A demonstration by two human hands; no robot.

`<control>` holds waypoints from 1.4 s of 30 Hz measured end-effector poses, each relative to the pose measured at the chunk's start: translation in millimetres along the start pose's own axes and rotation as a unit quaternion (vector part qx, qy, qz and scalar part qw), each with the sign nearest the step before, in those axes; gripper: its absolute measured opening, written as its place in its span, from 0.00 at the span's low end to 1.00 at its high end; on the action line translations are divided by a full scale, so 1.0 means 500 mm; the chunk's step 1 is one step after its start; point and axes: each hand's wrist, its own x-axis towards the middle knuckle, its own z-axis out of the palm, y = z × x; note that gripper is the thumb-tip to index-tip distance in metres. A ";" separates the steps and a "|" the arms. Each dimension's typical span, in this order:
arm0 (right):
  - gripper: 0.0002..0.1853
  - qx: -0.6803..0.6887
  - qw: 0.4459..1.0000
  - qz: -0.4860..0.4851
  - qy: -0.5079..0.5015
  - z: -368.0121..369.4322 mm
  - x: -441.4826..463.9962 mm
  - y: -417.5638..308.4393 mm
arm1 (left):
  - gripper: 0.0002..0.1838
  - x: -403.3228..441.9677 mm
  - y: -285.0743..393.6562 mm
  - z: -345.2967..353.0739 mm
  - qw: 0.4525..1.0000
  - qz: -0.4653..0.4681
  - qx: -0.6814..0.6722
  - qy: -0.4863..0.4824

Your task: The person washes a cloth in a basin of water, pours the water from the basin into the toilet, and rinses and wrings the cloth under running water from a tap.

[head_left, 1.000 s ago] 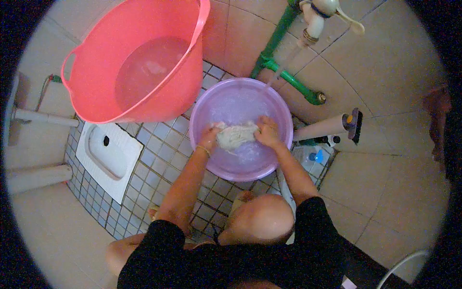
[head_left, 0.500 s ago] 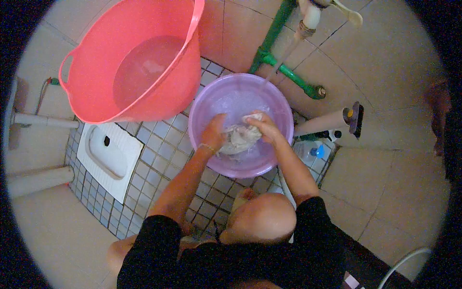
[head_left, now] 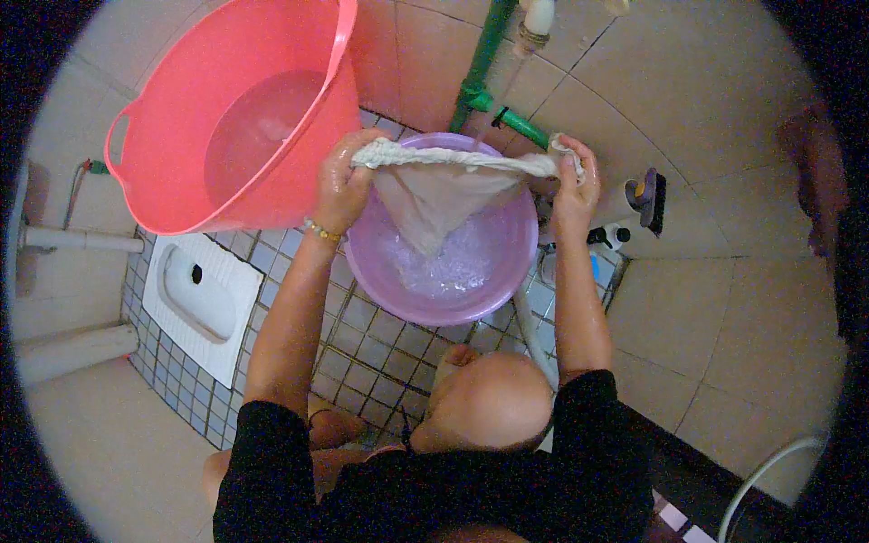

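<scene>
A wet whitish cloth [head_left: 430, 195] is stretched between my two hands above the purple basin [head_left: 530, 258]. My left hand [head_left: 346, 176] grips its gathered left end, and my right hand [head_left: 577, 181] grips the bunched right end. The upper edge is pulled nearly straight, while a thin, see-through part hangs down in a point toward the basin. Rippling water [head_left: 453, 271] lies in the basin. From the tap [head_left: 534, 32] a stream falls behind the cloth. What kind of garment or cloth this is, I cannot tell.
A large pink tub [head_left: 308, 172] holding water stands at the left, beside a white squat toilet [head_left: 204, 299]. Green pipes [head_left: 493, 81] run along the tiled wall. A brush [head_left: 654, 201] rests on a pipe end at the right, with bottles [head_left: 608, 237] below.
Both hands have risen out of the basin and moved apart. The cloth, bunched in the water before, is now lifted and spread between them. The view has shifted slightly.
</scene>
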 end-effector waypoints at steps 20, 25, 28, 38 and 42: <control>0.14 -0.582 0.662 -0.079 -0.466 0.104 -0.284 0.259 | 0.19 -0.354 -0.311 0.222 0.793 -0.295 0.409 -0.341; 0.13 -0.416 0.638 -0.019 -0.647 0.106 -0.247 0.307 | 0.20 -0.318 -0.253 0.185 0.724 -0.210 0.364 -0.547; 0.11 -0.475 0.781 0.039 -0.403 0.081 -0.232 0.261 | 0.20 -0.322 -0.374 0.177 0.882 -0.304 0.258 -0.251; 0.11 -0.163 0.865 -0.142 -0.453 0.050 -0.047 -0.193 | 0.16 -0.086 0.033 0.143 0.986 -0.122 -0.026 -0.112; 0.13 -0.110 0.988 -0.099 -0.037 -0.006 0.129 -0.326 | 0.16 0.011 0.098 0.099 0.982 -0.102 -0.150 -0.049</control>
